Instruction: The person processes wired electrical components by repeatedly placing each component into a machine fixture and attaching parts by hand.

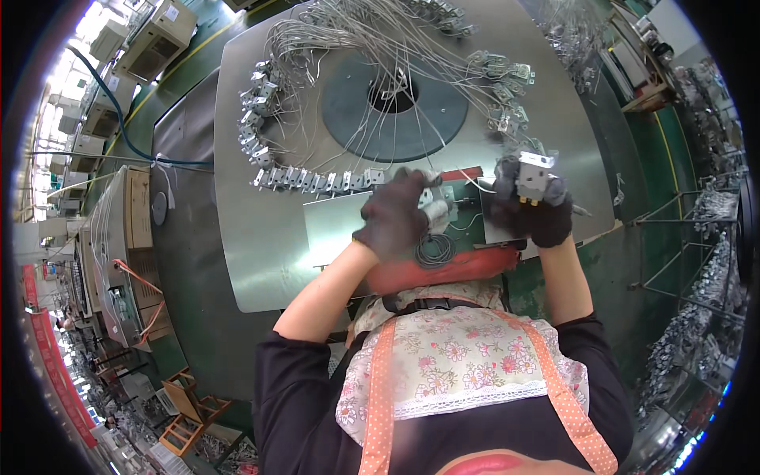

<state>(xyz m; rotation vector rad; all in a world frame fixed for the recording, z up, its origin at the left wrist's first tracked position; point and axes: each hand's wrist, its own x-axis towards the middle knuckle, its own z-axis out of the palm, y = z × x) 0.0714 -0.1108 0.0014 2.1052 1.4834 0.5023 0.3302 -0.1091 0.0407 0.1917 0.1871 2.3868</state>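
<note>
My right hand (546, 218), in a dark glove, grips a small white-and-silver box-shaped metal part (534, 176) with brass-coloured tabs, raised above the table's near right. My left hand (396, 212), gloved too, has its fingers curled at a small metal fixture (450, 204) near the table's front edge. What its fingertips pinch is hidden. Beside that hand lies a silver cylindrical piece (435, 211), with a coil of thin grey wire (435, 250) just below it. A pale wire (473, 182) runs between the two hands.
On the metal table (261, 261), rows of similar metal parts (317, 181) surround a dark round disc (348, 103), their thin wires (340, 36) gathering beyond it. A red padded edge (443, 271) borders the work spot. Wire racks (673, 245) stand right; a wooden chair (190, 412) stands lower left.
</note>
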